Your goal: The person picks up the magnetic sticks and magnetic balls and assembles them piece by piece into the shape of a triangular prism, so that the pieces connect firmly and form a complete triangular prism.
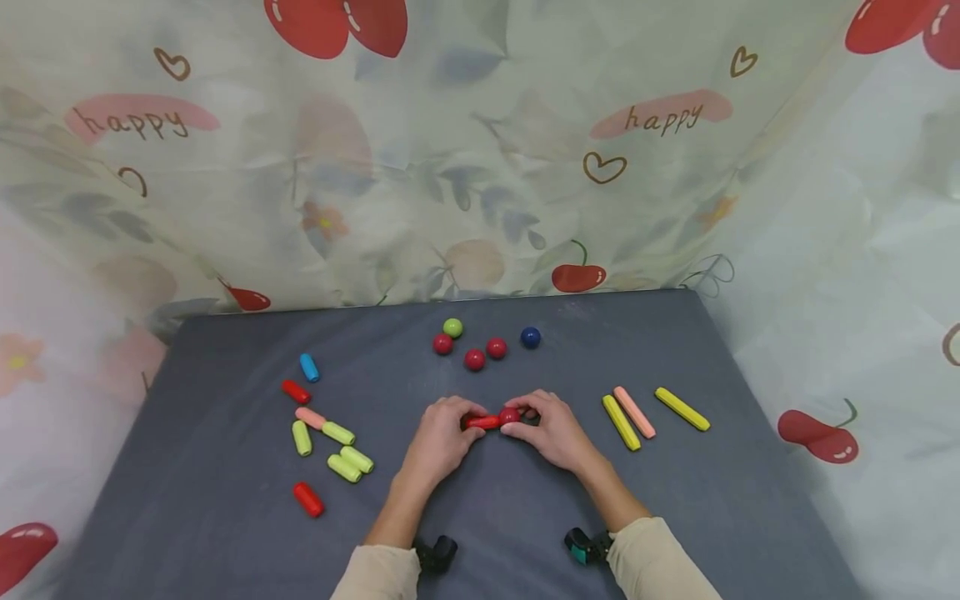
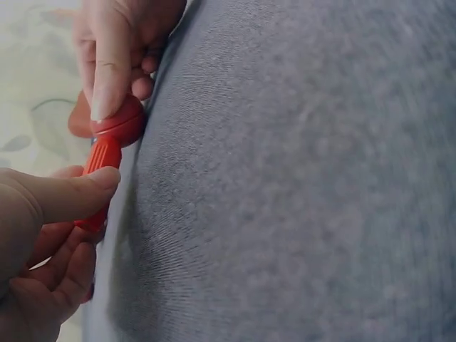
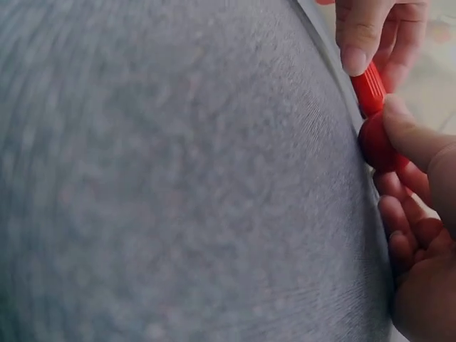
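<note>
Near the middle of the table, my left hand (image 1: 442, 437) pinches a short red ribbed plastic rod (image 2: 105, 153) between thumb and fingers. My right hand (image 1: 551, 429) grips a dark red ball (image 1: 509, 416), its thumb lying on the near side. One end of the rod meets the ball, so the two form a line between my hands. A groove runs round the ball (image 2: 125, 125) in the left wrist view. The rod's other end is partly covered by my left fingers. In the right wrist view, the ball (image 3: 376, 144) sits right under the rod's ribbed end.
Beyond my hands lie several balls: red (image 1: 475, 359), green (image 1: 452, 327) and blue (image 1: 530, 337). At left are short rods in blue (image 1: 309, 367), red (image 1: 308, 499), pink (image 1: 310, 417) and light green (image 1: 344, 467). Longer yellow (image 1: 621, 422) and pink (image 1: 634, 412) sticks lie at right.
</note>
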Action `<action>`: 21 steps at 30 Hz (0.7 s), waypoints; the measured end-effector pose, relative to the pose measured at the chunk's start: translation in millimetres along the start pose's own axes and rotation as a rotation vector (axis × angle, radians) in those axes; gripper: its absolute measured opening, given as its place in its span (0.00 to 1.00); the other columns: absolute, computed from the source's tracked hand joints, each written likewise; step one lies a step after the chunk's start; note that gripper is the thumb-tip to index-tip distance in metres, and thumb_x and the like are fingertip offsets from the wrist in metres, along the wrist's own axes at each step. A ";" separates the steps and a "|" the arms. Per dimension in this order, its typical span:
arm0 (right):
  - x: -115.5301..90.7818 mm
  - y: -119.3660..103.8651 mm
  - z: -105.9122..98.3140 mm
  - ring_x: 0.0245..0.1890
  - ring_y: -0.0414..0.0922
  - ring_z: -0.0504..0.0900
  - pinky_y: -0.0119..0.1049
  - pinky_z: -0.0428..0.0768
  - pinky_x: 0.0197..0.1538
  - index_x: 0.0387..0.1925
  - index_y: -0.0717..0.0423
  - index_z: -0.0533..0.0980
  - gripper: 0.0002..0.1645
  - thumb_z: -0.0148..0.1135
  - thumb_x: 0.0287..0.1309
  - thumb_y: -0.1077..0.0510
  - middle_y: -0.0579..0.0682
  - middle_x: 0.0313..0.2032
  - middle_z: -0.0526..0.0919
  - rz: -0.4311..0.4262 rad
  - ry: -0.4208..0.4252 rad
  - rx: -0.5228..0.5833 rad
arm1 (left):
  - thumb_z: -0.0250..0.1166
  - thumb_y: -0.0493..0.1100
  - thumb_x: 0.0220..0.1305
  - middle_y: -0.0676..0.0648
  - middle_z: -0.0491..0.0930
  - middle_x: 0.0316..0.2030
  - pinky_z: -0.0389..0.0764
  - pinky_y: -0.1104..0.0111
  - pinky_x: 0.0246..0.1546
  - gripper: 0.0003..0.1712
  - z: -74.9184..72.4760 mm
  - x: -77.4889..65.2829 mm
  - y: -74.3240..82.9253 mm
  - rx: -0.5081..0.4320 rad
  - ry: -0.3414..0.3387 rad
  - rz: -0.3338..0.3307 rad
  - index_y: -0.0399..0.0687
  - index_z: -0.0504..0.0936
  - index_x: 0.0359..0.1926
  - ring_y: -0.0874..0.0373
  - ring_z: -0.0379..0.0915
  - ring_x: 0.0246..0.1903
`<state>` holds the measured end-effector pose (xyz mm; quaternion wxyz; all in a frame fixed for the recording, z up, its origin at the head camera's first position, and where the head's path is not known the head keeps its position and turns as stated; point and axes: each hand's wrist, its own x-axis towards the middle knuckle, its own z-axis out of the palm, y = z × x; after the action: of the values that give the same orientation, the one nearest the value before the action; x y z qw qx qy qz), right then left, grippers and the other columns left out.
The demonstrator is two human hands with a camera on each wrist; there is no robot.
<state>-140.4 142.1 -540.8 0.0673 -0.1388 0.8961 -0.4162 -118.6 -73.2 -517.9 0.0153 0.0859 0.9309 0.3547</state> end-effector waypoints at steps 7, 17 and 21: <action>1.1 3.6 1.6 0.42 0.39 0.74 0.34 0.75 0.48 0.50 0.43 0.84 0.21 0.75 0.56 0.44 0.41 0.39 0.83 -0.019 -0.003 0.011 | 0.77 0.42 0.57 0.51 0.86 0.42 0.81 0.60 0.46 0.14 -7.5 -1.4 -6.0 -0.025 0.000 0.019 0.55 0.89 0.45 0.57 0.77 0.40; 1.8 3.6 1.0 0.44 0.40 0.74 0.38 0.72 0.51 0.50 0.41 0.84 0.20 0.75 0.56 0.44 0.40 0.41 0.83 -0.014 -0.014 0.031 | 0.74 0.43 0.63 0.44 0.84 0.49 0.81 0.60 0.43 0.19 -93.6 -26.9 -54.0 -0.042 0.101 -0.159 0.52 0.85 0.55 0.54 0.79 0.41; 2.6 4.4 1.5 0.44 0.40 0.74 0.38 0.72 0.52 0.50 0.41 0.84 0.21 0.75 0.56 0.43 0.40 0.41 0.82 -0.003 -0.023 0.008 | 0.71 0.41 0.65 0.43 0.83 0.54 0.81 0.60 0.43 0.21 -116.9 -40.7 -79.8 -0.007 0.078 -0.249 0.51 0.84 0.59 0.53 0.80 0.42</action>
<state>-143.4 142.9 -545.1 0.0775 -0.1446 0.8933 -0.4184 -100.8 -215.6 -484.7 0.0232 -0.0440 0.9330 0.3564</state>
